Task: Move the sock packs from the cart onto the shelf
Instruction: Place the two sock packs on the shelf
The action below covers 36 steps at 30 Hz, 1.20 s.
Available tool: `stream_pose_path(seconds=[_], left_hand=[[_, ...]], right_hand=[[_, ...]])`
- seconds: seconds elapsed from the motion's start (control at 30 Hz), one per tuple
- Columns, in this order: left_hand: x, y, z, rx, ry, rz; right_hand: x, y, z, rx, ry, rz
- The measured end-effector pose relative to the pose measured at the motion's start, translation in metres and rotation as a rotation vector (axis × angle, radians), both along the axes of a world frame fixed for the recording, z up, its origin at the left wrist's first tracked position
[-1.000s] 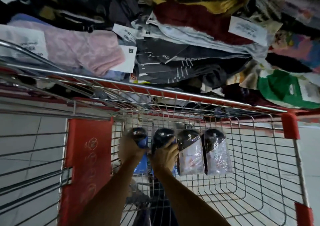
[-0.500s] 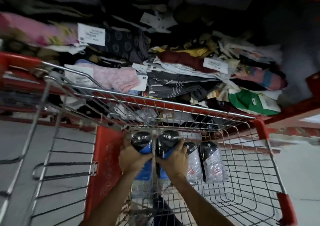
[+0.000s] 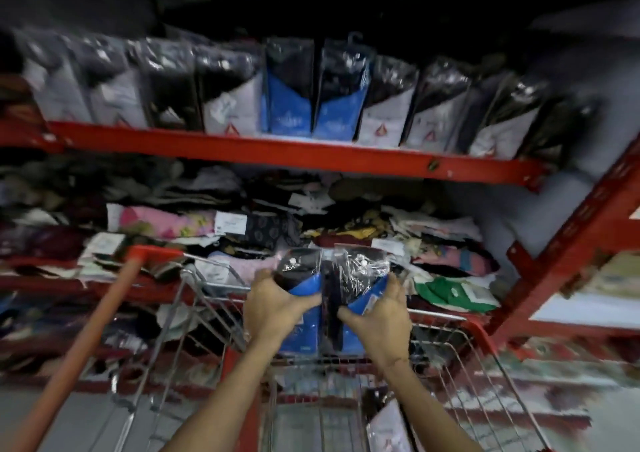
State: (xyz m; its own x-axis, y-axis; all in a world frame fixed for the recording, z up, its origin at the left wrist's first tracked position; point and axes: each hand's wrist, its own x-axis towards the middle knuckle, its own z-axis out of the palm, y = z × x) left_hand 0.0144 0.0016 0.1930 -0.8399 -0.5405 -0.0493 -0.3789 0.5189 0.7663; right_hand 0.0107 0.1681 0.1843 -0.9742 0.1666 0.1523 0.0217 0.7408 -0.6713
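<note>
Clamped one in each hand, two blue-and-black plastic-wrapped sock packs (image 3: 332, 289) now sit side by side above the wire shopping cart (image 3: 214, 299), lifted clear of the basket they leaned in a second ago. Left hand (image 3: 277, 304) and right hand (image 3: 379, 313) reach forward, palms inward, toward the red metal shelf (image 3: 294, 155) lined with upright packs; placement comes next, I judge.
</note>
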Motion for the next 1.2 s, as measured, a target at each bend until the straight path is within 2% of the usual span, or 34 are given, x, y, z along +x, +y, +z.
stream_pose_path(seconds=[0.1, 0.3, 0.67, 0.8, 1.03, 1.2], left_hand=[[-0.008, 0.0, 0.05, -0.027, 0.146, -0.003], [-0.038, -0.003, 0.13, -0.062, 0.325, 0.055], [-0.113, -0.004, 0.24, -0.184, 0.745, 0.176], [-0.148, -0.008, 0.244, -0.178, 0.777, 0.199], [-0.186, -0.02, 0.208, -0.236, 0.729, 0.244], [-0.202, -0.029, 0.203, -0.257, 0.731, 0.246]], right_hand=[[-0.01, -0.001, 0.045, -0.04, 0.139, -0.006], [-0.039, -0.004, 0.122, -0.107, 0.356, -0.018], [-0.126, -0.022, 0.232, -0.176, 0.652, -0.001], [-0.161, -0.039, 0.238, -0.181, 0.663, 0.003], [-0.201, -0.063, 0.208, -0.213, 0.672, -0.004], [-0.213, -0.078, 0.192, -0.241, 0.639, -0.018]])
